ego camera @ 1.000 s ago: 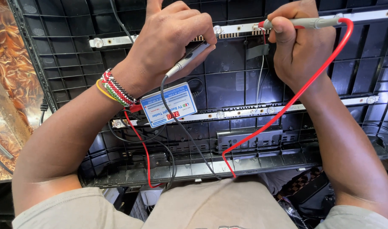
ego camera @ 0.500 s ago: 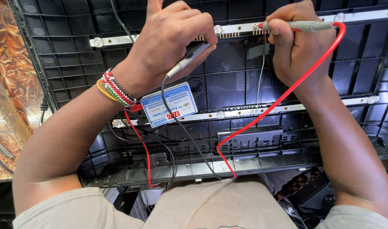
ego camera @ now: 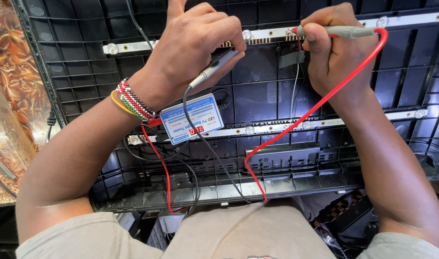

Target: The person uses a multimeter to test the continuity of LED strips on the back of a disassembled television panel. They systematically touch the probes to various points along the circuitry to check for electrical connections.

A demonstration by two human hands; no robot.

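Left hand [ego camera: 190,48] pinches a slim grey black-leaded probe [ego camera: 214,72]; right hand [ego camera: 337,52] closed on the grey red-leaded probe [ego camera: 344,32]; both seem light, stiff, best held mid-barrel

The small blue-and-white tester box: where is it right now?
In the head view, the tester box lies left of centre on the black ribbed panel, just below the left hand, beside the beaded wristbands.

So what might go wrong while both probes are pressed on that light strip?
The right hand holds the red-lead probe at the upper strip, so a small slip could take its tip off the contact. The left hand pinches the black-lead probe, whose tip is hidden. The red lead and black lead loop loosely over the panel near the tester, so a tug might shift it.
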